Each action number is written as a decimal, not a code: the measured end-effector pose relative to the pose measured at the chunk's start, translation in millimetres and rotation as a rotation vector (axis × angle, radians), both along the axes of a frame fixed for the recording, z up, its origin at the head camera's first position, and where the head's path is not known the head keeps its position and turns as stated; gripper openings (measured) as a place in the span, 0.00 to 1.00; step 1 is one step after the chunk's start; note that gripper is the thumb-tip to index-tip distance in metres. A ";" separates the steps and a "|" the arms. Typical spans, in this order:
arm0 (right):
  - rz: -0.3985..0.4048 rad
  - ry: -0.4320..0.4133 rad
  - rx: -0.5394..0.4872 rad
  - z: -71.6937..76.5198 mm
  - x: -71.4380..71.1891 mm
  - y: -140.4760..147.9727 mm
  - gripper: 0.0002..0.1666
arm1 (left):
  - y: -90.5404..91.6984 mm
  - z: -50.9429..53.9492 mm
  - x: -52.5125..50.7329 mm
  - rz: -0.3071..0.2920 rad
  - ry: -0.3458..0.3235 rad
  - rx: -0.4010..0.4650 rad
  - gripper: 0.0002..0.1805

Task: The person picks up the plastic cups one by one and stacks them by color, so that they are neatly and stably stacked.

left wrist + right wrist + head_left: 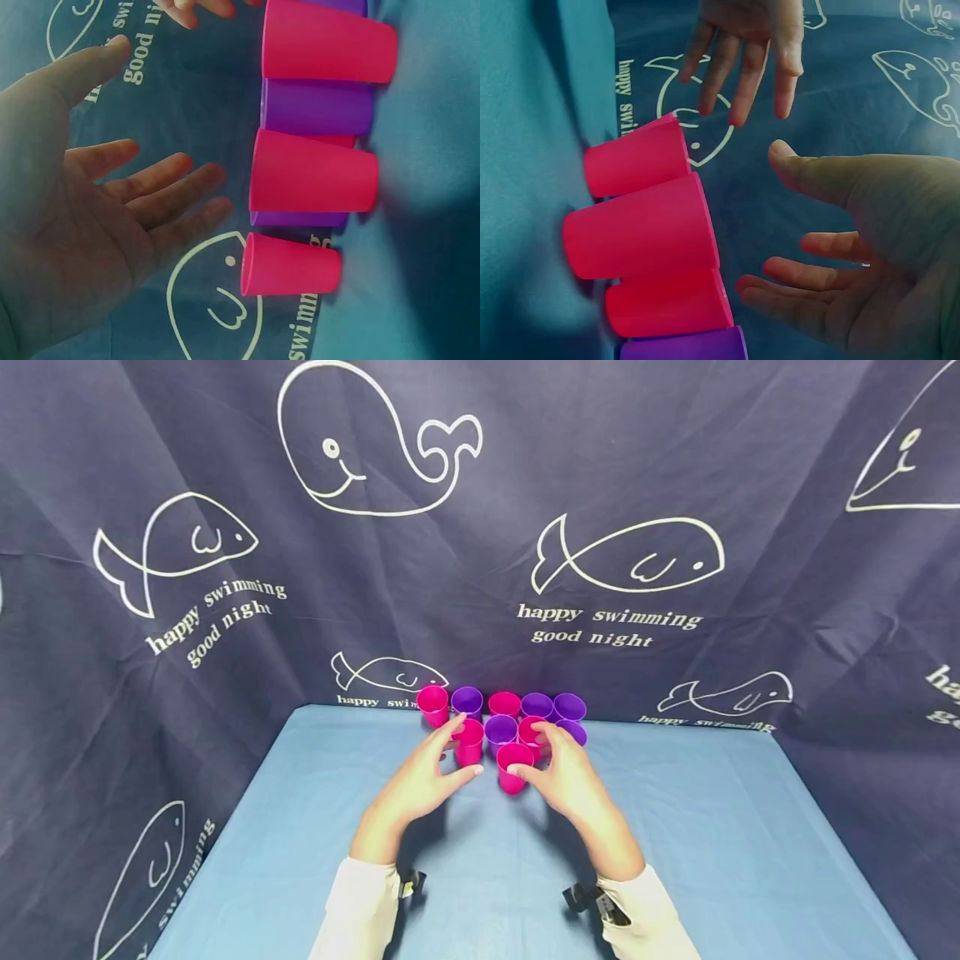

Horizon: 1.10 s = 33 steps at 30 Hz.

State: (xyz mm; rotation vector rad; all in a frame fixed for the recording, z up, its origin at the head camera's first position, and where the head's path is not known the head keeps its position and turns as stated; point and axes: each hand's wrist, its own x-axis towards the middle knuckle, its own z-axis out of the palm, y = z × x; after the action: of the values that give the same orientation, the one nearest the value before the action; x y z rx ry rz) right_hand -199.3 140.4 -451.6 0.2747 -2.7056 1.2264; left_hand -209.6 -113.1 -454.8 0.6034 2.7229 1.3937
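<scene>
L hand (422, 781) & R hand (567, 778), fingers apart, both empty, hang near pink cups (470, 746) & purple cups (501, 732), bunched upright ctr of head frame on blue cloth (712, 835), fish-print backdrop (495, 560) behind.

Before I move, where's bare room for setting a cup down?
Bare table: right of the right hand to the cloth; left of the left hand, likewise; between the sleeves, in front of the cups. Crowded: back middle, cups bunched at both hands.

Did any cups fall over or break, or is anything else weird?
Nothing stands out. The pink cups and purple cups stand upright on the blue table, none visibly tipped or broken. The hands hide parts of some.
</scene>
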 end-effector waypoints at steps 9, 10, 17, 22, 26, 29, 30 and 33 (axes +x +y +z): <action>-0.039 -0.032 -0.026 -8.5 -3.7 -5.5 0.50 | -2.7 -5.7 2.4 0.012 0.011 0.076 0.48; -0.042 -0.035 -0.033 -9.2 -3.9 -6.4 0.50 | -2.9 -6.0 2.8 0.014 0.012 0.080 0.48; -0.071 -0.009 -0.029 -14.7 -6.1 -10.0 0.49 | -0.7 -10.0 3.4 0.005 -0.009 0.114 0.46; -0.085 -0.004 -0.009 -18.6 -6.9 -11.8 0.50 | 0.3 -12.9 5.5 0.027 -0.065 0.132 0.44; -0.086 -0.008 0.001 -22.7 -7.9 -13.7 0.51 | 0.8 -15.6 6.2 0.040 -0.091 0.124 0.44; -0.088 -0.001 0.004 -25.2 -8.4 -15.1 0.50 | 0.4 -17.7 5.2 0.037 -0.097 0.128 0.43; -0.089 0.003 0.002 -25.7 -8.5 -15.3 0.50 | 0.1 -17.9 5.0 0.034 -0.099 0.131 0.43; -0.090 0.009 0.000 -25.6 -8.3 -15.7 0.49 | -1.2 -19.4 4.1 0.021 -0.111 0.150 0.42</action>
State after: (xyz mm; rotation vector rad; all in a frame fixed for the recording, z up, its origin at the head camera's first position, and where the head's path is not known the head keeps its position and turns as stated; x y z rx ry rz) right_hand -207.5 124.7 -477.2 0.1570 -2.6781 1.1980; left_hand -205.6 -114.3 -474.2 0.4893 2.5636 1.5958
